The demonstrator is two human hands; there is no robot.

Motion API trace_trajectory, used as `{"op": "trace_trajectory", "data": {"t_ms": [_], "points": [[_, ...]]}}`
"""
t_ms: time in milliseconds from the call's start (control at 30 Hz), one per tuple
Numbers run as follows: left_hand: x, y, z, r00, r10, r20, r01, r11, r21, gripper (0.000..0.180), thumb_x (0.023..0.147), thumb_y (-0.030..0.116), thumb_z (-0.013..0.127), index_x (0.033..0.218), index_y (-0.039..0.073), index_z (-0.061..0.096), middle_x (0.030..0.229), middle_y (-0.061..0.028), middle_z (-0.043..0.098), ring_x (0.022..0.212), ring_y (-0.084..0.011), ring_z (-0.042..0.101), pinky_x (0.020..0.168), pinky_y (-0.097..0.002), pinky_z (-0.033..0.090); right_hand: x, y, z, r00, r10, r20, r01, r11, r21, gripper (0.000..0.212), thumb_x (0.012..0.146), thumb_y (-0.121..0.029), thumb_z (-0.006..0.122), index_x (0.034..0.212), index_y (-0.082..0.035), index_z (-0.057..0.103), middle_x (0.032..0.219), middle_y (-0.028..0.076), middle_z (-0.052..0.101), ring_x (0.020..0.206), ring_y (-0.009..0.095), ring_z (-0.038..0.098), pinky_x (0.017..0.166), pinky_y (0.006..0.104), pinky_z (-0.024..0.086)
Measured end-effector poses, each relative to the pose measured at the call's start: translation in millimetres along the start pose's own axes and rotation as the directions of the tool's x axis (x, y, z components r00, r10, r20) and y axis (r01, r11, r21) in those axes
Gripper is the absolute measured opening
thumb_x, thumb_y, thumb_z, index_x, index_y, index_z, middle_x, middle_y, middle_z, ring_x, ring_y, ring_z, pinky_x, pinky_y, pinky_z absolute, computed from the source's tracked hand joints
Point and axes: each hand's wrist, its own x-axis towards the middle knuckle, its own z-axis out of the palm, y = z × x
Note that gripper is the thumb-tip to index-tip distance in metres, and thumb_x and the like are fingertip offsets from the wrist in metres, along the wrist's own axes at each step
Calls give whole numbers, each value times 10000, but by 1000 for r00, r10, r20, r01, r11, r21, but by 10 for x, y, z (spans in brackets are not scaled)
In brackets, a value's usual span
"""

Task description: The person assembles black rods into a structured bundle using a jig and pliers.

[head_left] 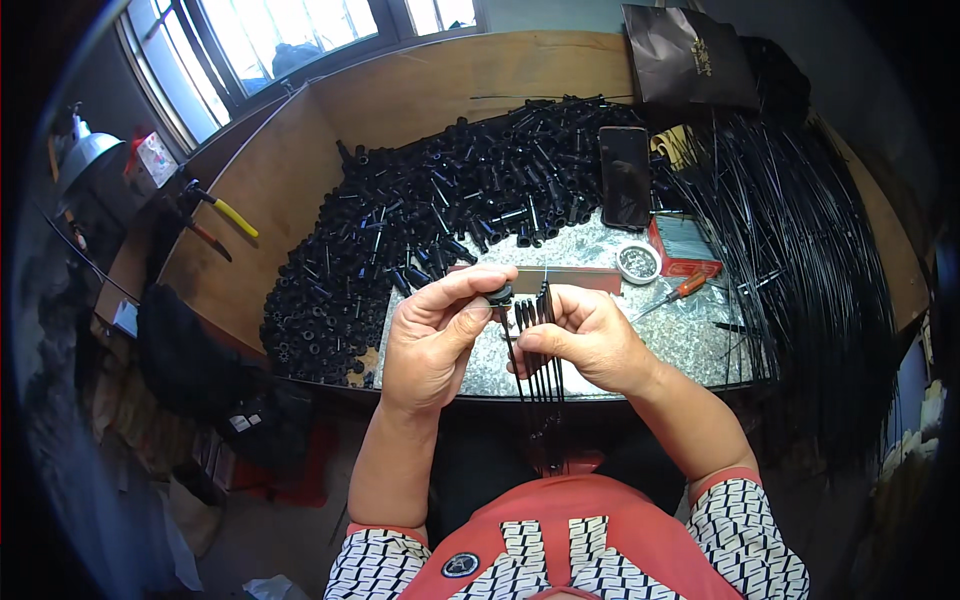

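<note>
My left hand pinches a small round black fitting between thumb and fingertips. Beside it, my right hand is closed around several thin black rods, fanned side by side and hanging down toward my lap. One rod stands apart from the rest, just under the black fitting; whether it is joined to it I cannot tell. Both hands are raised over the near edge of the speckled worktop.
Behind my hands lies a large heap of black tubular parts in a wooden-walled bin. Long black rods pile at the right. Nearby are a phone, a round dish, a red box, an orange-handled screwdriver and pliers.
</note>
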Motion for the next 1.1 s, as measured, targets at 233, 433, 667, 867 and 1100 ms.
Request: {"op": "trace_trajectory", "data": {"t_ms": [233,433,667,867,1100], "points": [[14,17,12,1000,-20,13,21,1000,-22,247,892,-27,576,1135,-25,622,1142,-133,615,1084,-184,570,945,-316,465,-7,13,-26,1000,-9,10,8,999,37,124,910,-88,609,921,30,571,818,129,663,739,194,671,679,316,562],[10,51,56,997,8,74,-12,999,53,270,844,-29,647,1113,1,636,1181,-128,579,1058,-176,572,903,-306,480,-3,4,30,999,-16,36,15,999,36,120,908,-89,618,922,22,575,816,109,655,727,170,657,680,302,557],[-23,37,27,999,43,-4,-42,992,121,261,794,-54,695,1045,15,670,1061,-85,584,993,-152,578,865,-265,474,20,-31,48,999,38,25,-37,999,-37,90,902,-64,624,918,12,578,790,89,651,721,147,646,663,276,540],[11,76,23,1000,6,-2,-6,991,131,253,799,-44,692,1047,5,675,1046,-91,606,1004,-160,575,883,-286,462,19,-45,50,999,23,35,-21,999,-42,110,918,-85,606,882,6,556,786,94,648,720,151,643,665,277,536],[32,82,-40,995,-15,95,7,997,82,231,828,-12,669,1059,-6,671,1102,-129,625,1065,-213,576,965,-338,431,50,3,13,990,-9,138,9,1000,-2,178,958,-162,559,885,-2,530,770,67,616,684,126,609,637,267,513]]}}
